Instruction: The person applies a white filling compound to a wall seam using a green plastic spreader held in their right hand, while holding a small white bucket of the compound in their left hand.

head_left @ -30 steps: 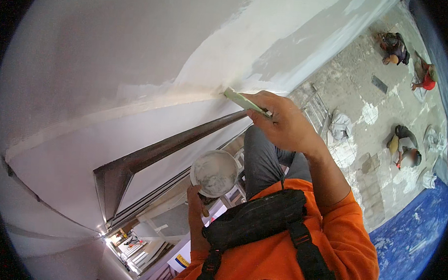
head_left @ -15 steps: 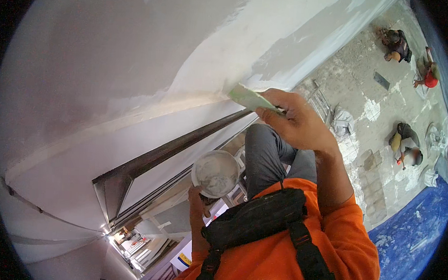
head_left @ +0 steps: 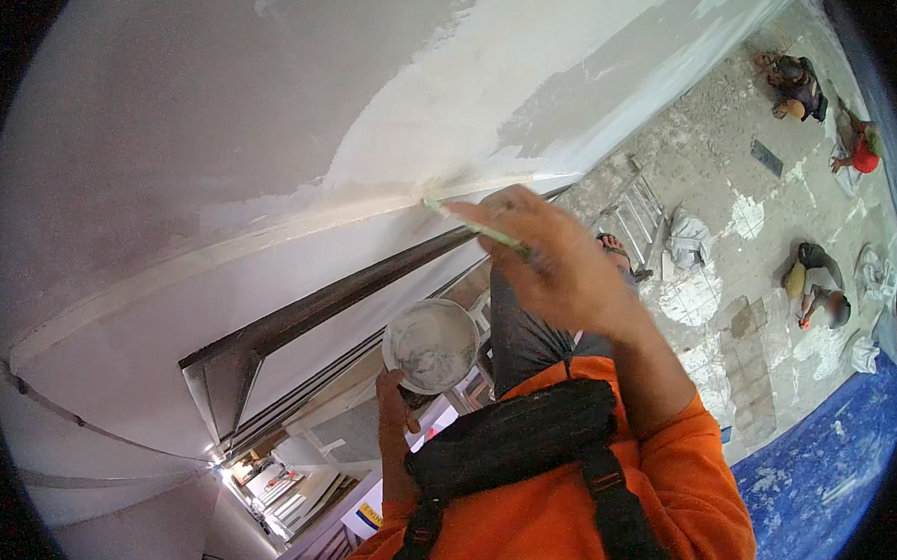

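Observation:
My right hand [head_left: 559,270] grips a thin, pale-green flat putty spreader [head_left: 476,224], now seen nearly edge-on. The spreader's far tip is at the cream-coloured wall edge [head_left: 321,212]; whether it touches cannot be told. Fresh whitish filler [head_left: 405,128] spreads over the grey wall [head_left: 227,80] beyond. Lower and to the left, my left hand [head_left: 393,396] holds a round tub [head_left: 388,352] by its side. Grey-white paste [head_left: 432,341] coats the inside of the tub.
Below the wall edge runs a dark metal frame [head_left: 338,290]. Far below on the right, several people [head_left: 819,286] crouch on a stained floor. A ladder [head_left: 640,213], a white sack [head_left: 688,238] and a blue sheet [head_left: 820,476] are there too. My legs [head_left: 526,333] show under me.
My right hand has moved left along the wall edge with the spreader, which has turned from showing its face to nearly edge-on. The tub in my left hand stays about where it was.

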Available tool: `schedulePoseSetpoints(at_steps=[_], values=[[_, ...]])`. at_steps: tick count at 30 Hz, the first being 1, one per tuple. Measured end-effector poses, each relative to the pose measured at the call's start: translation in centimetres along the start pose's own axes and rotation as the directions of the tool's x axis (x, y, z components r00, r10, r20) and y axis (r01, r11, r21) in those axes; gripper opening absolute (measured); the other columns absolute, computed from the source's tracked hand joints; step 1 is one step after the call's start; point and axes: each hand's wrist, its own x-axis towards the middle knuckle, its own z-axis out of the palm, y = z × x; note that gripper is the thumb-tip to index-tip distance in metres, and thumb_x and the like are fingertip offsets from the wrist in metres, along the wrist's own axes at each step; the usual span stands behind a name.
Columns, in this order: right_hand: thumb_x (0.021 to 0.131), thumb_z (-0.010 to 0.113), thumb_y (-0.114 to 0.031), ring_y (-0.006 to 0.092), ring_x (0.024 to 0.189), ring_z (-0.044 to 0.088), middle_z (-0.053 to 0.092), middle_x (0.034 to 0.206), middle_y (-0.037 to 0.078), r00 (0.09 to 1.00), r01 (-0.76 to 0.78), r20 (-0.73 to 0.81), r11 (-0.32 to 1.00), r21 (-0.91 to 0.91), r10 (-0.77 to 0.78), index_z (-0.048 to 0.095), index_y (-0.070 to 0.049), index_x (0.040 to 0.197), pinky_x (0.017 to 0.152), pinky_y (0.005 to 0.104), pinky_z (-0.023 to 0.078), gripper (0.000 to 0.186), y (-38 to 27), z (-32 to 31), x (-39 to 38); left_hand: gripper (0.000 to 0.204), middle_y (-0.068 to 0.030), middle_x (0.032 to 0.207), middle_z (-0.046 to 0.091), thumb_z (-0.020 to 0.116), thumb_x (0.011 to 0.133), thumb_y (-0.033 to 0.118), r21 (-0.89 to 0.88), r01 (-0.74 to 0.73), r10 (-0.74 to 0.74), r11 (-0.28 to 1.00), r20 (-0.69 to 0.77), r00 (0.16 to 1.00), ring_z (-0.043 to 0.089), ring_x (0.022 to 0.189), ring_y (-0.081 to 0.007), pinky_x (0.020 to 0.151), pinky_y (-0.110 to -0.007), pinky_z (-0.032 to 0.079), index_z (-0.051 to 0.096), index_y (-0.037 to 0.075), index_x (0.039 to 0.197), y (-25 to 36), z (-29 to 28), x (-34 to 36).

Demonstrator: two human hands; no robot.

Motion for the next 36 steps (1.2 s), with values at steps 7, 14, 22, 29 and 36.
schedulePoseSetpoints(at_steps=[7,14,22,29,36], values=[[0.096,0.06,-0.005,0.0327,0.083,0.061,0.063,0.092,0.019,0.994,0.031,-0.105,0.997,0.066,-0.024,0.066,0.0,0.123,0.077,0.0404,0.049,0.029,0.6,-0.5,1.1,0.061,-0.0191,0.125,0.065,0.058,0.08,0.02,-0.105,-0.006,0.009,0.994,0.028,1.0,0.07,0.109,-0.0316,0.099,-0.043,0.056,0.055,-0.006,0.136,4.5,2.7,-3.0],[0.096,0.064,-0.01,0.0257,0.084,0.066,0.067,0.093,0.015,0.999,0.037,0.029,0.987,0.157,-0.042,0.066,-0.002,0.127,0.075,0.037,0.052,0.032,-1.6,-1.2,1.4,0.061,-0.0193,0.123,0.066,0.059,0.079,0.018,-0.094,0.026,-0.034,0.995,-0.085,0.996,0.069,0.108,-0.0322,0.1,-0.045,0.055,0.055,-0.007,0.135,5.5,3.4,-4.1],[0.096,0.069,-0.022,0.0186,0.081,0.071,0.072,0.097,0.009,0.67,-0.455,-0.054,0.467,0.758,0.741,0.065,0.0,0.123,0.069,0.0297,0.057,0.035,10.0,-1.9,-7.5,0.05,-0.0155,0.117,0.067,0.062,0.082,0.02,-0.064,-0.029,0.021,0.998,-0.125,0.992,0.068,0.105,-0.0304,0.093,-0.043,0.054,0.061,-0.005,0.125,4.2,3.9,-2.4],[0.097,0.059,-0.014,0.0278,0.07,0.072,0.071,0.093,0.017,0.134,-0.548,0.041,0.04,0.835,0.99,0.061,0.007,0.118,0.056,0.0401,0.06,0.03,30.5,3.8,-24.8,0.029,-0.0124,0.11,0.065,0.06,0.089,0.025,0.045,-0.174,0.178,0.984,-0.377,0.909,0.063,0.102,-0.0289,0.091,-0.044,0.051,0.066,0.0,0.103,-3.5,-4.6,0.2],[0.095,0.062,-0.018,0.0236,0.071,0.069,0.069,0.087,0.013,0.161,-0.682,-0.245,0.287,0.672,0.956,0.062,0.003,0.117,0.062,0.0373,0.055,0.03,33.9,1.5,-29.7,0.043,-0.0127,0.118,0.063,0.064,0.083,0.032,-0.078,-0.072,0.042,0.994,-0.328,0.944,0.061,0.108,-0.0316,0.098,-0.048,0.049,0.063,0.004,0.116,1.0,0.6,-2.4]])
